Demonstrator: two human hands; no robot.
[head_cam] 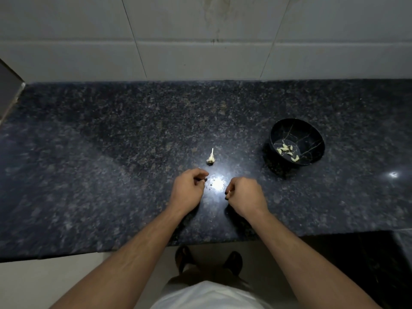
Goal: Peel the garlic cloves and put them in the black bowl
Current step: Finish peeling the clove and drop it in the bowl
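Note:
A garlic remnant (211, 158), pale with a thin stalk, stands on the dark granite counter (111, 152) just beyond my hands. The black bowl (312, 134) sits to the right and holds several peeled cloves (286, 150). My left hand (188, 190) rests on the counter below the garlic with its fingers curled in and thumb against the fingertips. My right hand (246, 195) lies a short way to its right, also curled. No clove shows in either hand; the palms are hidden.
A bright light glare (217, 184) with a few tiny specks lies between my hands. A tiled wall (200, 41) backs the counter. The counter's front edge runs below my forearms, with my feet on the floor beneath.

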